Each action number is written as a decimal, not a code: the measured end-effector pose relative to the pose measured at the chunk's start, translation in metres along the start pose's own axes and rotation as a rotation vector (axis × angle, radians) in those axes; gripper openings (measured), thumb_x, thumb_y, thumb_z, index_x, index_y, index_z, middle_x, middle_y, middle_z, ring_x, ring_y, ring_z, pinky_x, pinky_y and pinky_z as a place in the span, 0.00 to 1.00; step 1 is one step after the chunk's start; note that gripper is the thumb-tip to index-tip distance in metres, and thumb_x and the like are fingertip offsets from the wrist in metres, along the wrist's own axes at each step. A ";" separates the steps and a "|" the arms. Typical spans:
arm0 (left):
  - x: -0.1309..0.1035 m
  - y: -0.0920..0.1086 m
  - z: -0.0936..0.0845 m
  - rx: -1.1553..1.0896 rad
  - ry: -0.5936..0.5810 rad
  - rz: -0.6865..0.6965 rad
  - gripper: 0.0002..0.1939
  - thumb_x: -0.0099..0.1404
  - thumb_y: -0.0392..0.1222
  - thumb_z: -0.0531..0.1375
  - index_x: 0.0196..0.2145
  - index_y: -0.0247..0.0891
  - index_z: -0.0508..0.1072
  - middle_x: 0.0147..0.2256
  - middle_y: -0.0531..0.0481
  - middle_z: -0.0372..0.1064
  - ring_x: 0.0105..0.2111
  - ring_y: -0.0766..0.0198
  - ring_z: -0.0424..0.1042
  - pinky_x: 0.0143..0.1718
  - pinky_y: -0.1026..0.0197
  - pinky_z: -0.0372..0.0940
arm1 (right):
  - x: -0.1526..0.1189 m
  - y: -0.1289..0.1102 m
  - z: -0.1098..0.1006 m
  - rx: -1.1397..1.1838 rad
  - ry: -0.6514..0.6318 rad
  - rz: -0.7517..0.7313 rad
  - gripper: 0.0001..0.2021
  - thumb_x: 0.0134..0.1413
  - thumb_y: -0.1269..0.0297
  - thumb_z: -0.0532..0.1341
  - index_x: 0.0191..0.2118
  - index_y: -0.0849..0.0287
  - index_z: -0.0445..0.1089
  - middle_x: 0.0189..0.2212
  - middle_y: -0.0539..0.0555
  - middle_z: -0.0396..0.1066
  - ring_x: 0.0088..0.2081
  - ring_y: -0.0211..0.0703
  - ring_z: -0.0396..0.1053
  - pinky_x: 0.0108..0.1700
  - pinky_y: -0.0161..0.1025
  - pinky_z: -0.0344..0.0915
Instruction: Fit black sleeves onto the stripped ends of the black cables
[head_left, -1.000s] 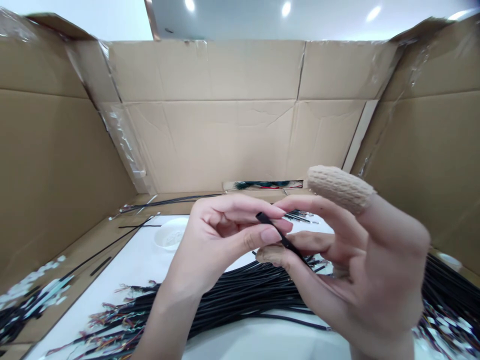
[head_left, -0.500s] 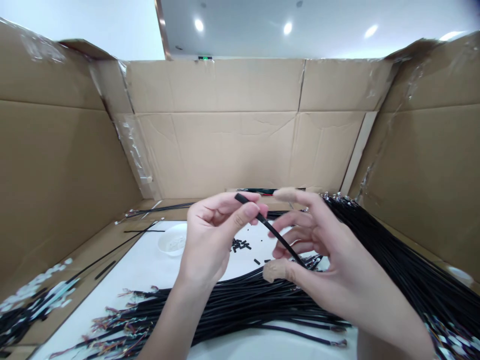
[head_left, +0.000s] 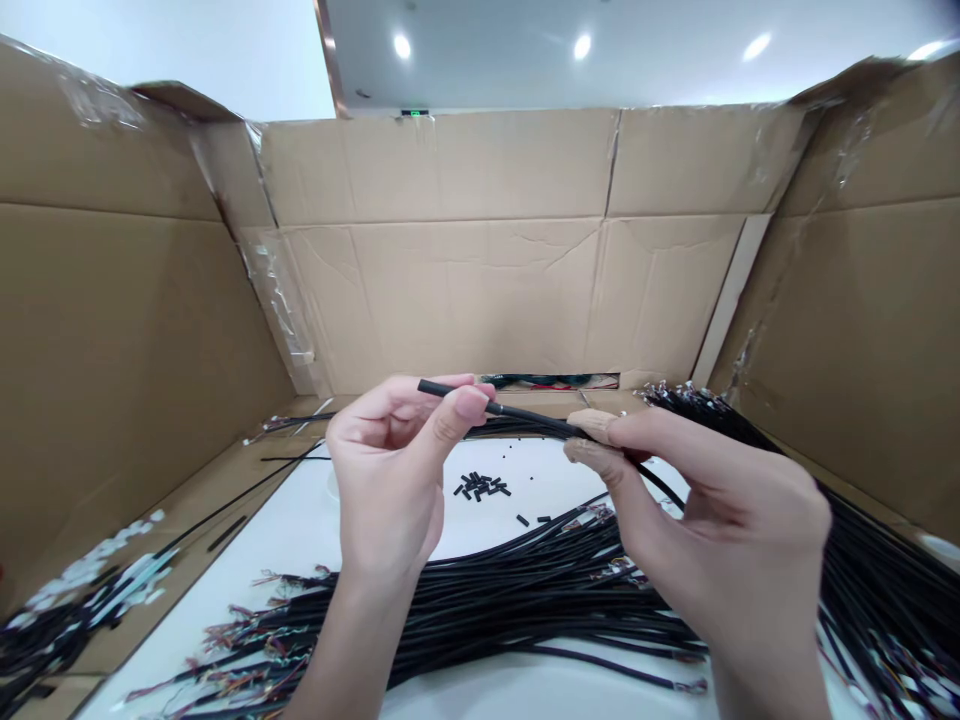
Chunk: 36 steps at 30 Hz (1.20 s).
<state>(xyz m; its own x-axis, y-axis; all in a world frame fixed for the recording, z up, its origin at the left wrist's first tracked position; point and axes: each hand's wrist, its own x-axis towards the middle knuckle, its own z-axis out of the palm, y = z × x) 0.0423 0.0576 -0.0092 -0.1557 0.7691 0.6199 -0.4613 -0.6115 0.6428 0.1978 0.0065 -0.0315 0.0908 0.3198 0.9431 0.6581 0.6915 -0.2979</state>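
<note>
Cardboard walls (head_left: 450, 300) enclose a white tabletop (head_left: 476, 535) on three sides, with ceiling lights (head_left: 582, 46) above. Held in the air over the surface, a black cable (head_left: 536, 420) stretches between a person's two hands, its long axis running across the view, nearly level and sloping slightly down from left to right. Its left end is thicker, apparently a black sleeve (head_left: 435, 388) fitted around it. The left hand (head_left: 390, 470) is the nearer one to this sleeve: thumb and forefinger pinch it closed between them, and its tip pokes out past them to the left. Farther along to the right, the right hand (head_left: 720, 530) has its thumb and forefinger closed on the cable, both tips wearing tan covers (head_left: 592, 455); past that grip the cable curves downward. A short stretch of cable lies bare between the two grips. Small black tube pieces (head_left: 480, 487) sit in a loose pile beyond, and nearer the person lies a thick cable bundle (head_left: 517, 610) with frayed, coloured wire ends (head_left: 247, 640).
</note>
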 end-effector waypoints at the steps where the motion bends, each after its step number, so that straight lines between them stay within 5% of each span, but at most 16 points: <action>1: 0.000 0.000 0.001 -0.008 0.002 -0.009 0.10 0.45 0.45 0.76 0.22 0.42 0.80 0.25 0.56 0.79 0.27 0.73 0.79 0.29 0.78 0.72 | 0.000 -0.001 0.002 -0.042 0.035 -0.046 0.11 0.54 0.82 0.63 0.33 0.56 0.73 0.27 0.47 0.77 0.30 0.38 0.75 0.31 0.34 0.70; 10: -0.007 -0.004 0.008 -0.138 0.100 -0.044 0.10 0.47 0.43 0.76 0.21 0.40 0.79 0.23 0.58 0.78 0.26 0.76 0.77 0.28 0.80 0.70 | -0.002 -0.008 0.013 -0.251 0.167 -0.316 0.14 0.49 0.87 0.65 0.35 0.60 0.70 0.21 0.47 0.68 0.24 0.36 0.65 0.25 0.36 0.64; 14: -0.010 -0.005 0.010 -0.127 -0.029 -0.069 0.05 0.53 0.42 0.73 0.29 0.43 0.82 0.27 0.58 0.80 0.29 0.75 0.79 0.35 0.80 0.72 | -0.002 -0.006 0.017 -0.186 0.126 -0.309 0.14 0.49 0.87 0.65 0.33 0.60 0.69 0.21 0.47 0.70 0.25 0.37 0.69 0.29 0.35 0.67; 20: -0.009 -0.005 0.004 -0.122 -0.207 -0.056 0.03 0.58 0.43 0.71 0.31 0.45 0.83 0.29 0.59 0.81 0.31 0.75 0.80 0.37 0.78 0.73 | -0.002 -0.006 0.011 0.167 -0.061 0.047 0.09 0.53 0.80 0.64 0.33 0.57 0.72 0.28 0.44 0.76 0.26 0.29 0.69 0.30 0.26 0.68; 26: -0.007 -0.010 0.004 -0.188 -0.432 -0.211 0.02 0.57 0.40 0.71 0.31 0.45 0.83 0.29 0.58 0.81 0.32 0.71 0.80 0.35 0.75 0.75 | 0.009 -0.007 0.000 0.463 -0.239 0.359 0.09 0.53 0.74 0.66 0.25 0.55 0.73 0.18 0.41 0.70 0.19 0.25 0.63 0.20 0.21 0.59; 32: -0.008 -0.017 0.009 -0.158 -0.427 -0.198 0.03 0.55 0.39 0.72 0.28 0.44 0.83 0.30 0.53 0.81 0.31 0.66 0.80 0.33 0.70 0.76 | 0.014 -0.001 0.000 0.736 -0.323 0.706 0.06 0.42 0.73 0.71 0.22 0.58 0.76 0.15 0.45 0.69 0.15 0.28 0.64 0.16 0.22 0.61; 36: -0.008 -0.019 0.011 -0.123 -0.365 -0.154 0.03 0.54 0.40 0.73 0.28 0.43 0.83 0.29 0.52 0.81 0.30 0.66 0.80 0.33 0.69 0.76 | 0.015 0.002 0.000 0.787 -0.352 0.774 0.03 0.43 0.69 0.72 0.25 0.56 0.79 0.15 0.45 0.70 0.15 0.29 0.65 0.17 0.23 0.64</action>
<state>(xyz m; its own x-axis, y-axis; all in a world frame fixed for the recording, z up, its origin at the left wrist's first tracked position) 0.0620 0.0615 -0.0216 0.2325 0.7200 0.6538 -0.5593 -0.4510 0.6956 0.2010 0.0127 -0.0180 -0.0284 0.9109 0.4116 -0.1415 0.4040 -0.9038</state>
